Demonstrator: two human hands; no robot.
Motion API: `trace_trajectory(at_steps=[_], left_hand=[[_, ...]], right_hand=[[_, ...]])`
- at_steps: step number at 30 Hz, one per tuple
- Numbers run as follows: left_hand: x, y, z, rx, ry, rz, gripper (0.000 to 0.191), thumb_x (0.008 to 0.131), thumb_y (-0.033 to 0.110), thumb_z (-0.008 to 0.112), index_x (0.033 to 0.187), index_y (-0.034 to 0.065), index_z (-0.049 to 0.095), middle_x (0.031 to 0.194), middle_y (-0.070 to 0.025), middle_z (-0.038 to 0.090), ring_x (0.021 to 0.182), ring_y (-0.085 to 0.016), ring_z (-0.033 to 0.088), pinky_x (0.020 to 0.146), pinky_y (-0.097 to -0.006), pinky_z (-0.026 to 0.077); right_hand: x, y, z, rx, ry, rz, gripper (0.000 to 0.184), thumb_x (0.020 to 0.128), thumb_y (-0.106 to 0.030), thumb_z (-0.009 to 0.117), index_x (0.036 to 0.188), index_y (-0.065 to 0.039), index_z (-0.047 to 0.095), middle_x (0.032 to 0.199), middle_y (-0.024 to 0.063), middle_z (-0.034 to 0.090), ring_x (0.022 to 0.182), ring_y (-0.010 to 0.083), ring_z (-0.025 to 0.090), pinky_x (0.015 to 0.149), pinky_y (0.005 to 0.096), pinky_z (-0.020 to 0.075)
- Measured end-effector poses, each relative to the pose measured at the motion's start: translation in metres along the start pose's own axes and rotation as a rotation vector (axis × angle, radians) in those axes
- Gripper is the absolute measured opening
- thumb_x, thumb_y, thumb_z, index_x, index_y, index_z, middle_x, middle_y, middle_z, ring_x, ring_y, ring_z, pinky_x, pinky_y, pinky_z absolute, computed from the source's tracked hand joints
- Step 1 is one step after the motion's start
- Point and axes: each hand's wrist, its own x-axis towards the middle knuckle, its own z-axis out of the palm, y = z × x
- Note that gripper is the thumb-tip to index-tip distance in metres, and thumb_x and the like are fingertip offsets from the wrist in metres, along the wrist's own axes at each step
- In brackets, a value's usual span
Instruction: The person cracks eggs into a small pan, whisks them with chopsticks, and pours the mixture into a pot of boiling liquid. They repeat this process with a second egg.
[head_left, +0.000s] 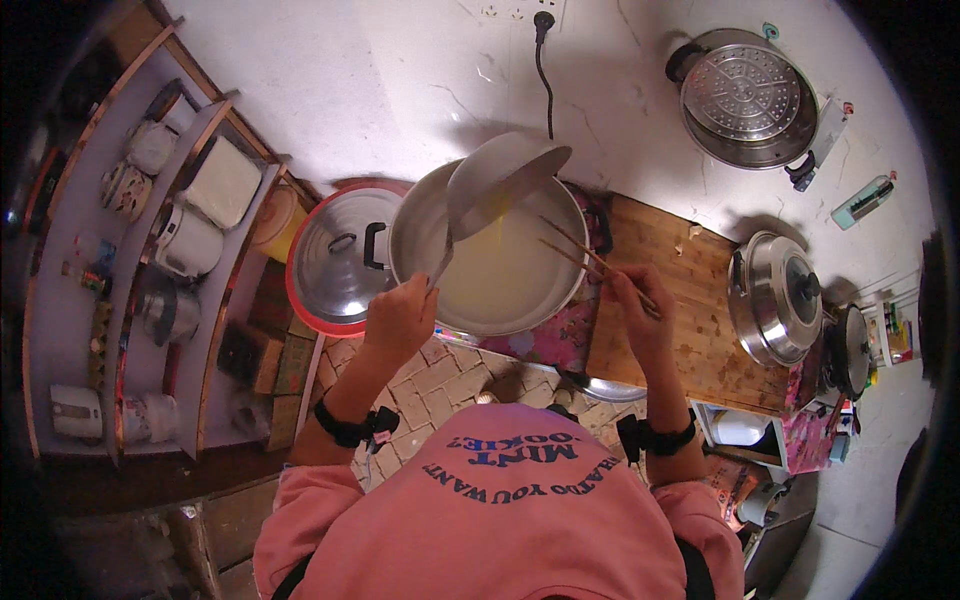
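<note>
My left hand (400, 321) grips the handle of a large metal ladle or bowl-shaped scoop (504, 176), which is tilted over a wide metal pot (487, 326). Yellow liquid runs in a thin stream from the scoop's rim into the pot. Pale whitish contents (491, 277) show at the pot's bottom. A pair of wooden chopsticks (574, 255) is in my right hand (643, 300), their tips above the right part of the pot. The pot stands on a pink flowered cover (551, 341).
A red-rimmed metal lid (334, 259) lies left of the pot. On the right are a wooden board (667, 322) and a lidded steel pot (776, 300). A steamer pot (742, 97) hangs on the wall. Shelves (214, 300) with appliances stand left. A plugged-in cord (550, 82) hangs behind.
</note>
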Motion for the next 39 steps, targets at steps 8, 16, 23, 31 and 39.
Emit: trace_trajectory(at_steps=[8,16,23,31,39], left_hand=[[0.001,0.007,-0.016,-0.092,0.157,0.090,0.015,0.093,0.017,0.063,0.096,0.0038,0.057,0.070,-0.0188,0.062,0.064,-0.041,0.063,0.054,-0.0471,0.049],[-0.007,0.010,-0.033,-0.179,0.070,0.056,0.016,0.095,0.019,0.062,0.097,0.0032,0.059,0.071,-0.0207,0.061,0.065,-0.042,0.063,0.054,-0.0458,0.048],[-0.021,0.003,-0.033,-0.269,0.058,0.020,0.015,0.094,0.015,0.064,0.094,0.0010,0.058,0.070,-0.0216,0.060,0.066,-0.042,0.062,0.054,-0.0439,0.046],[-0.023,-0.003,-0.023,-0.398,0.102,-0.051,0.017,0.094,0.014,0.065,0.090,-0.0008,0.057,0.067,-0.0210,0.058,0.059,-0.038,0.060,0.052,-0.0394,0.044],[-0.022,-0.006,-0.007,-0.423,0.064,-0.084,0.019,0.094,0.014,0.065,0.087,-0.0007,0.056,0.061,-0.0137,0.053,0.052,-0.020,0.051,0.050,-0.0357,0.041]], right_hand=[[-0.010,-0.014,-0.003,0.329,0.137,0.168,0.018,0.102,-0.017,0.058,0.104,0.000,0.063,0.095,0.0085,0.070,0.087,0.0161,0.069,0.075,0.0313,0.0584],[0.055,-0.012,-0.024,0.895,0.203,0.129,0.023,0.101,-0.025,0.061,0.105,-0.002,0.063,0.093,0.0072,0.069,0.091,0.0181,0.068,0.082,0.0288,0.0578],[0.097,0.056,-0.018,1.381,0.019,0.353,0.020,0.100,-0.023,0.062,0.100,-0.004,0.068,0.099,0.0076,0.071,0.095,0.0184,0.067,0.087,0.0257,0.0567],[0.070,0.095,0.035,1.215,0.130,0.428,0.020,0.097,-0.025,0.066,0.096,-0.005,0.066,0.095,0.0066,0.069,0.090,0.0207,0.069,0.079,0.0316,0.0612],[0.058,0.004,0.052,1.127,0.047,0.171,0.017,0.099,-0.021,0.065,0.099,-0.004,0.065,0.099,0.0066,0.068,0.085,0.0220,0.070,0.077,0.0342,0.0612]])
